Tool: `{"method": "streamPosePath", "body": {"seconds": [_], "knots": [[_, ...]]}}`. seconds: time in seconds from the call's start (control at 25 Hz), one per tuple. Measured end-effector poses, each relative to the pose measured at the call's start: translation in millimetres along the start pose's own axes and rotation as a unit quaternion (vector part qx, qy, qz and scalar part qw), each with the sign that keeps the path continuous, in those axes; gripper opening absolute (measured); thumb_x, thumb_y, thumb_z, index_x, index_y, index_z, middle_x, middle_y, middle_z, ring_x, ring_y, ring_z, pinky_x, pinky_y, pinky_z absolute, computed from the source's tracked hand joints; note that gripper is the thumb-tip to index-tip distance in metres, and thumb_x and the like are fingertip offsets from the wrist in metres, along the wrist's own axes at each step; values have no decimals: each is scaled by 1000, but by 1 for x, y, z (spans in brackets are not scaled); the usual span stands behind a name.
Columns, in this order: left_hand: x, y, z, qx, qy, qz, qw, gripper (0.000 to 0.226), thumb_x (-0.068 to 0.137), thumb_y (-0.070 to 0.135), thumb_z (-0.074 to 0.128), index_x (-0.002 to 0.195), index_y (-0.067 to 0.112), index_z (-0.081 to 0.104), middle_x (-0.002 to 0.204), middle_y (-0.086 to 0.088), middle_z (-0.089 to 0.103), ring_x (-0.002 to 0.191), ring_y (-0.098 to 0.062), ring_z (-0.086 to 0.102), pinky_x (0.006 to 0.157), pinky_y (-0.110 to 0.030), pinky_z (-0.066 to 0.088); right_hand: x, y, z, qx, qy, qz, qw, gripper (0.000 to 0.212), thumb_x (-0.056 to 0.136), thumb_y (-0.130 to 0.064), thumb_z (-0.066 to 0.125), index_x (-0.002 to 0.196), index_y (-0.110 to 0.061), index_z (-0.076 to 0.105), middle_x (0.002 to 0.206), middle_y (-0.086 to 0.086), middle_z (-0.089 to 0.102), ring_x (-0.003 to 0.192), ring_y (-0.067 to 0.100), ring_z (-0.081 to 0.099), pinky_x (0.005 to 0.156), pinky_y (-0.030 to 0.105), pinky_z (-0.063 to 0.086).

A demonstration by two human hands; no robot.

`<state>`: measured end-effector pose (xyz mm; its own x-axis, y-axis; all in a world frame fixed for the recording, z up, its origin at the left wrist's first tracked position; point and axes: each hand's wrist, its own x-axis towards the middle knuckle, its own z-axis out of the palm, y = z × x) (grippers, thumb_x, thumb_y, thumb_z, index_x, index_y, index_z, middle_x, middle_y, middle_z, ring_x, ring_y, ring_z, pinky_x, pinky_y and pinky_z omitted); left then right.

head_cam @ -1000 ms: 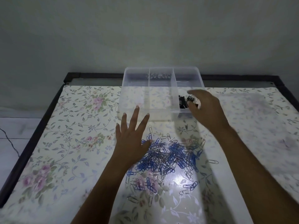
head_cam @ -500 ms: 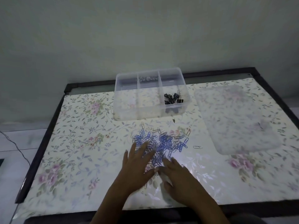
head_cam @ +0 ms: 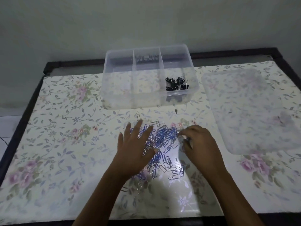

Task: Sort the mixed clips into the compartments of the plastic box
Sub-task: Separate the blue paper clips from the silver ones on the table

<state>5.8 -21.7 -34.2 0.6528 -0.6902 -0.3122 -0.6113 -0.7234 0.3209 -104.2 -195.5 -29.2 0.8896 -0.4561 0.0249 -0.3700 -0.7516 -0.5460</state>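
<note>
- Tangle risk: blue and silver paper clips (head_cam: 162, 144) lie interlocked in one pile on the table (head_cam: 65, 128), just in front of the plastic box (head_cam: 123, 100). Pulling one probably drags linked neighbours, so the wrong colour lands in a compartment.
- Left hand (head_cam: 136, 144): grip spread, flat over the pile's left side. A sweep from here could scatter clips toward the near edge, where a few strays already lie by the forearm.
- Right hand (head_cam: 200, 144): fingers curled at the pile's right edge. Can't tell if the grip pinches a clip, since blur hides the fingertips.
- Glossy floral cover (head_cam: 57, 160): thin wire lying flat looks hard to lift and likely to slide. Glare patch (head_cam: 177, 181) washes out the silver ones, so they're easy to miss.
- Box status: black binder clips (head_cam: 176, 84) in the right compartment, small dark bits at the far end of the middle one, left one looks unused. Clear dividers in dim light make a misdrop plausible.
- Translucent lid (head_cam: 252, 111) lies right of the box, well apart from the pile.
- Room: dim, plain pale wall (head_cam: 146, 22) behind, dark frame (head_cam: 24, 115) round the table, strip of pale floor (head_cam: 8, 124) at left.
</note>
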Motion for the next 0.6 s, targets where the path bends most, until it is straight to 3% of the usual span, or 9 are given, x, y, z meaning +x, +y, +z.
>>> {"method": "streamPosePath", "body": {"seconds": [0.08, 0.16, 0.24, 0.36, 0.48, 0.6], "knots": [[-2, 10, 3, 20, -22, 36, 999, 77, 76, 71, 24, 142, 45, -6, 155, 9, -18, 140, -20, -24, 113, -47, -10, 1, 1, 5, -25, 9, 15, 1000, 31, 69, 6, 60, 94, -6, 71, 93, 15, 64, 83, 34, 58, 69, 37, 50], [-2, 17, 8, 54, -39, 56, 996, 77, 74, 73, 18, 138, 46, -14, 153, 9, -22, 140, -24, -25, 114, -48, -9, 0, -6, 7, -33, -9, -9, 999, 27, 71, 4, 58, 92, -6, 72, 92, 15, 63, 83, 33, 58, 69, 37, 51], [-1, 15, 8, 63, -25, 36, 997, 83, 60, 76, 3, 134, 46, -20, 146, 11, -31, 141, -28, -24, 114, -50, -6, -4, -18, 8, -21, -89, -52, 994, 23, 78, -6, 56, 93, -9, 72, 94, 11, 60, 85, 26, 56, 70, 34, 49], [0, 4, 4, 64, -24, -31, 997, 97, 52, 80, 1, 141, 45, -13, 143, 10, -36, 140, -32, -23, 113, -53, -4, -5, -29, 2, 62, -176, -76, 979, 28, 77, -21, 50, 92, -14, 73, 90, 7, 63, 80, 21, 58, 70, 32, 48], [3, 5, -5, 43, -15, -45, 998, 88, 69, 73, 26, 145, 39, -4, 153, 4, -26, 140, -31, -23, 113, -53, -5, 1, -10, -6, 73, -57, -13, 996, 25, 74, -13, 54, 89, -13, 74, 86, 9, 66, 77, 22, 59, 71, 31, 47], [5, 18, 1, -7, 3, 34, 999, 78, 74, 51, 32, 144, 42, -1, 153, 11, -21, 140, -21, -26, 113, -50, -10, 4, 8, -9, -23, -1, 85, 996, 33, 80, -2, 53, 105, -15, 69, 83, 10, 51, 77, 26, 52, 63, 31, 41]]}}
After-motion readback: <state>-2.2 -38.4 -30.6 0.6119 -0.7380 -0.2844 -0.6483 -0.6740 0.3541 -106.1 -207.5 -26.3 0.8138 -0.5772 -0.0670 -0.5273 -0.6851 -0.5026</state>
